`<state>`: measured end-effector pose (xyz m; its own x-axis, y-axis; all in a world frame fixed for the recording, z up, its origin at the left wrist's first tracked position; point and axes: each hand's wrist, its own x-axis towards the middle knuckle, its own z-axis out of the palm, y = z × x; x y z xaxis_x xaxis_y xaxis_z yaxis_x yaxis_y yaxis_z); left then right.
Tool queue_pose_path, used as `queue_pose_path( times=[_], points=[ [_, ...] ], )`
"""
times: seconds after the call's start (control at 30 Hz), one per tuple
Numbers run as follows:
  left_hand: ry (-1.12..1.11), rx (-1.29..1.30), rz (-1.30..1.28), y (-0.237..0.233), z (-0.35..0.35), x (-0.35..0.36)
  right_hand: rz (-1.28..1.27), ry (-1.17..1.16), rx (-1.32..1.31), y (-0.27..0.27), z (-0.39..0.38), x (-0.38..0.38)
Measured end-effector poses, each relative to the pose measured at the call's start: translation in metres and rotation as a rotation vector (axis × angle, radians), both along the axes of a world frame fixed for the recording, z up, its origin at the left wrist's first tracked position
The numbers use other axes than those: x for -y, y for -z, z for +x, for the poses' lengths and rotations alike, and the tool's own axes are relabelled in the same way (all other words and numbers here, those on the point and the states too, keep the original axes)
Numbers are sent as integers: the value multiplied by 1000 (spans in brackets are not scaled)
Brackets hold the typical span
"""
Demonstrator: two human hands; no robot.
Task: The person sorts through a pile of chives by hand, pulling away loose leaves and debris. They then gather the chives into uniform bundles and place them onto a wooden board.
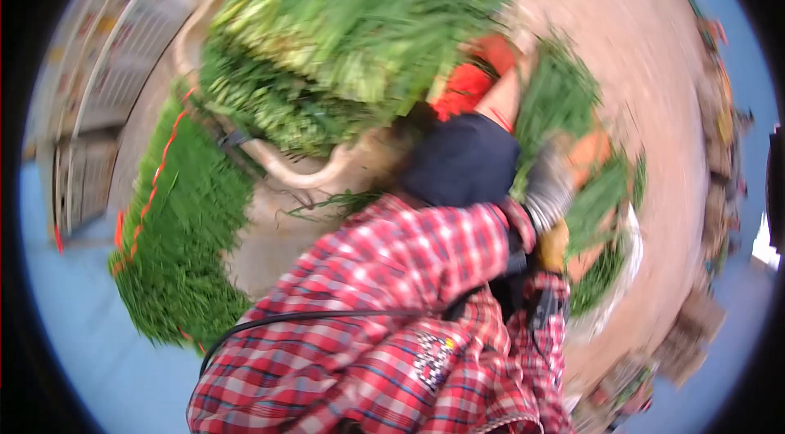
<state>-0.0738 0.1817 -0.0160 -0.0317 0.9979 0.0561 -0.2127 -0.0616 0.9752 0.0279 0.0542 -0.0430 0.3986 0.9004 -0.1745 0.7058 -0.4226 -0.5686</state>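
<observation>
My left hand (553, 189), in a grey knit glove with orange on the fingers, reaches to the right over loose leafy greens (603, 201). Close below it is my right hand (556, 248), in a yellow-orange glove, beside the same greens. Both sets of fingers are smeared by motion, so their grip cannot be made out. More long green leaves (560, 99) lie just above the hands. A white sheet or bag edge (631, 246) curves along the right of the greens. Red plaid sleeves (417, 246) cover my arms.
A large heap of cut greens (368, 33) rests on a cart with a pale curved tube frame (307, 179). Left of it lies another green stack (192, 221) with an orange cord (155, 181). A dark-clothed knee (466, 160) stands between cart and hands. White crates (135, 50) are at upper left.
</observation>
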Motion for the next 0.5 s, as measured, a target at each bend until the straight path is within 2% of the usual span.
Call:
queue_pose_path(
  times=[0.03,0.07,0.1,0.13,0.17,0.23,0.3,0.33,0.37,0.43,0.47,0.5],
  points=[
    [-41,165,-53,3,-10,-13,-129,151,-46,-29,-29,-12],
    [-90,327,-98,5,-20,-27,-33,154,-63,-5,-16,-5],
    [-67,77,-90,6,-33,-36,17,113,76,-13,-24,-4],
    [-48,142,-63,1,-38,-36,57,147,161,-5,-23,3],
    [-37,205,-37,-2,-38,-35,218,182,106,12,-17,14],
    [157,273,-10,0,-35,-20,217,395,-24,-8,-19,22],
    [397,213,-111,10,-26,-9,279,505,70,-7,9,32],
    [505,32,-130,27,-16,3,401,561,86,12,38,52],
    [606,-159,-152,45,-7,14,394,688,-70,19,57,69],
    [653,-513,-77,41,10,30,307,816,-113,59,109,105],
    [660,-685,-33,40,20,35,189,791,-70,58,120,110],
    [696,-776,-124,43,34,34,96,772,-54,59,127,114]
  ],
)
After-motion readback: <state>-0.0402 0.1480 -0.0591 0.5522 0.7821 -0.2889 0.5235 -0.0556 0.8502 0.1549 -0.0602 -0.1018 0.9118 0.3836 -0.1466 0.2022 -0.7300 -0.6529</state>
